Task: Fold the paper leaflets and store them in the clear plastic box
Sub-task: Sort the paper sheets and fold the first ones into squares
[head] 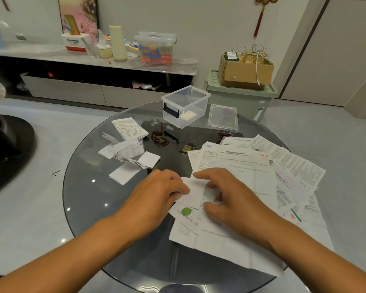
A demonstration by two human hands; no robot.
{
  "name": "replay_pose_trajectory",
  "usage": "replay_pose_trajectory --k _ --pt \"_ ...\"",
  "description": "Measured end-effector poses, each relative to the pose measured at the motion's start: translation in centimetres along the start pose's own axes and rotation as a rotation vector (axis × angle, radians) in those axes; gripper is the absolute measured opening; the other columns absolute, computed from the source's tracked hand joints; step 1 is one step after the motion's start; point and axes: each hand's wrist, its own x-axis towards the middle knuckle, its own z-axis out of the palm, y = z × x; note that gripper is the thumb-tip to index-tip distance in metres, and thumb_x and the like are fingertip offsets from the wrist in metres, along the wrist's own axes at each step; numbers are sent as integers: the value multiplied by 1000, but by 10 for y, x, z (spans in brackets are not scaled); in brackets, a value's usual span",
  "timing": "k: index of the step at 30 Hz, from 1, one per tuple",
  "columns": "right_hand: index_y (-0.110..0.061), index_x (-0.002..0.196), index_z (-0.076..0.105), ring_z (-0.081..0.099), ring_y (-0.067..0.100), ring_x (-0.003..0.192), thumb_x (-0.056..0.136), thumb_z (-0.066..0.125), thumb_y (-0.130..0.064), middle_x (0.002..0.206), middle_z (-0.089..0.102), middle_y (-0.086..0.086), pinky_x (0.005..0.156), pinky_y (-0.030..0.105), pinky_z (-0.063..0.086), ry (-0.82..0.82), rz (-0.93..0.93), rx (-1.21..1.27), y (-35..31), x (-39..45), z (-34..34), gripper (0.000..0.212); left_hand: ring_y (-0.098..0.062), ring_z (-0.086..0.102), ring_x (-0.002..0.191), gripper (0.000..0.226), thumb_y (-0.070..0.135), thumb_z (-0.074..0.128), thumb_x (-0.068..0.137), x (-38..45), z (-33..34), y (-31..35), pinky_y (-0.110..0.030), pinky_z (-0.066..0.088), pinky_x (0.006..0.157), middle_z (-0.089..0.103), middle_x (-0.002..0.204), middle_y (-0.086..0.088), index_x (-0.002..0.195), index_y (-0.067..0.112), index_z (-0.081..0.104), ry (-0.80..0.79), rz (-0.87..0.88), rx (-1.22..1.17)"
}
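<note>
Round dark glass surface [89, 199] in a living room. Left hand [156, 193] and right hand [224, 193] both pinch one small folded leaflet [191, 192] at the near centre, fingers curled on its edges. Unfolded leaflets [262, 172] lie spread at right — folded ones [131, 157] are piled at left. Clear plastic box [185, 105] stands open at the far edge, its lid [222, 117] just beside it.
</note>
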Motion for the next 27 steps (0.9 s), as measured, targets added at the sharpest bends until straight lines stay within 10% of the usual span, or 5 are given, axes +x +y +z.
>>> replay_pose_trajectory --k 5,11,18,27 --pt "-41 135 55 50 2 119 90 76 -36 140 43 -21 102 31 47 122 1 -36 3 11 4 50 10 57 108 37 10 63 98 4 -14 2 -11 46 89 65 113 26 123 36 66 -100 -52 -252" --pt "-25 88 70 55 6 95 95 67 -45 103 61 -14 83 35 50 100 -30 43 -6 22 13 22 4 61 114 32 15 45 106 1 -34 11 -27 53 96 61 126 20 123 42 47 -215 -64 -437" --pt "-30 94 69 42 4 115 91 70 -50 119 47 -24 98 28 42 -92 4 -26 -9 21 10 20 -9 56 99 17 41 63 96 2 -23 5 -37 48 86 60 105 12 85 30 58 -132 2 -169" --pt "-40 107 59 45 7 113 83 83 -41 123 46 -18 95 28 44 -57 181 -7 -8 19 -1 33 4 46 102 35 52 73 86 -3 -23 3 -20 37 90 49 106 30 118 46 59 -160 41 -45"
